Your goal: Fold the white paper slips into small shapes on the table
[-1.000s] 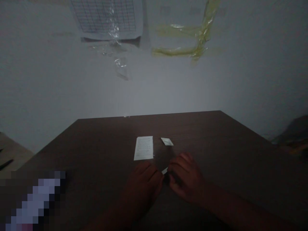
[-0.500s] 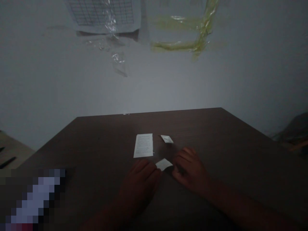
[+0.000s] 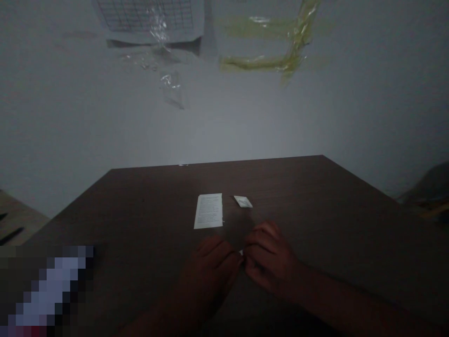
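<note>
A small piece of white paper (image 3: 241, 252) is pinched between my two hands, and only a sliver of it shows. My left hand (image 3: 217, 262) is closed on its left side, fingers curled. On the other side my right hand (image 3: 268, 255) grips it with bent fingers, the fingertips of both hands nearly meeting. Beyond the left hand lies a printed sheet of paper (image 3: 209, 211), flat on the table. A small folded piece of paper (image 3: 243, 201) rests to the right of that sheet, past my right hand.
The dark brown table (image 3: 150, 201) reaches to a pale wall (image 3: 245, 121). A gridded sheet (image 3: 147, 18) and yellowish tape (image 3: 257, 63) are stuck on the wall. A blurred-out pale shape (image 3: 49, 290) fills the lower left. A scrap (image 3: 183, 164) lies at the table's back edge.
My hands have come closer together over the small paper. It showed as an open diamond between them before; now most of it is hidden by the fingers.
</note>
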`<state>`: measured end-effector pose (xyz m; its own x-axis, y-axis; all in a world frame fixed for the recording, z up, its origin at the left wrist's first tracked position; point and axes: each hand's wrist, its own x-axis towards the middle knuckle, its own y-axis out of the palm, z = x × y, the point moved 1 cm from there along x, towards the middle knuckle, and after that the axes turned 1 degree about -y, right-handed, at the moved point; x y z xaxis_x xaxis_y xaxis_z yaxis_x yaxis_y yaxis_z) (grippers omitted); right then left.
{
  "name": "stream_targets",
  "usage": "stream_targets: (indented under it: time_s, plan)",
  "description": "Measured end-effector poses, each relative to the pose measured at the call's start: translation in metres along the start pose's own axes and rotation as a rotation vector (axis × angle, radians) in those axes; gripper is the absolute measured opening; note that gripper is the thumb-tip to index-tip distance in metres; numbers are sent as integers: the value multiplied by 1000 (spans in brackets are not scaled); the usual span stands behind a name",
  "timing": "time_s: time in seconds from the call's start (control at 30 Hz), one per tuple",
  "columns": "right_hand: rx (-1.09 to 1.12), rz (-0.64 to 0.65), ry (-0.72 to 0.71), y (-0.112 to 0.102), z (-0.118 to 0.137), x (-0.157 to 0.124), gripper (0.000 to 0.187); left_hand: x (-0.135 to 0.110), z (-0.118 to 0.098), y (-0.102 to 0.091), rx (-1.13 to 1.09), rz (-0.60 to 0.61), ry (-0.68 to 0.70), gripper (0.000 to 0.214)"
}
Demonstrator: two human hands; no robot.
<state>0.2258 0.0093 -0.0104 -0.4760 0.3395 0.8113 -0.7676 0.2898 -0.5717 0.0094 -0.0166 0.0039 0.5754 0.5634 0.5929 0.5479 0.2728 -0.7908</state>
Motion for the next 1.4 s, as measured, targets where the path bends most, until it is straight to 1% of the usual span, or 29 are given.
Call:
stream_targets:
  time_s: [0.1, 0.17, 0.27, 0.33, 0.43, 0.53, 0.63, 0.67, 0.77, 0.83, 0.93, 1.03, 1.13, 1.27, 1.33, 1.4]
  plan:
    - [-13, 1, 29, 1, -2, 0, 20, -1, 3, -1, -7, -25, 13, 25]
    - [-37, 11, 46, 3, -5, 0, 21, 0, 5, -1, -1, -18, 22, 25]
    - [-77, 6, 76, 4, -17, -3, 21, 2, 9, -4, 14, 6, 8, 29]
    - [-98, -2, 103, 1, -28, -4, 20, 3, 13, -6, 13, -14, -11, 33]
    - [-103, 6, 156, -5, -38, -5, 20, 2, 20, -7, -15, -18, -47, 30]
    - [-26, 21, 164, -8, -34, -4, 20, -1, 25, -6, -32, 9, -91, 26]
    - [15, 74, 97, -5, -23, -5, 30, -1, 23, -4, -51, -9, -102, 27]
    - [15, 91, 69, -3, -20, -5, 28, 0, 21, -4, -61, -15, -97, 29]
    - [15, 133, 8, 2, -13, -6, 13, 4, 14, -4, -75, -38, -70, 32]
    - [6, 136, -13, 3, -9, -5, 10, 6, 9, -4, -59, -46, -83, 29]
    - [-25, 124, -42, 1, -1, -3, 14, 8, 3, -4, 10, -13, -112, 30]
    - [-37, 123, -52, -1, 4, -1, 17, 8, 0, -4, 95, 3, -85, 35]
    - [-32, 125, -43, -5, 1, 0, 12, 7, 6, -7, 154, 32, -88, 34]
    - [-35, 120, 4, -12, -14, -1, 14, 5, 22, -15, 224, 93, -155, 26]
    - [-41, 111, 14, -14, -18, -2, 13, 4, 26, -17, 227, 71, -182, 21]
    - [-47, 101, 7, -13, -18, -3, 13, 4, 22, -16, 197, 26, -161, 19]
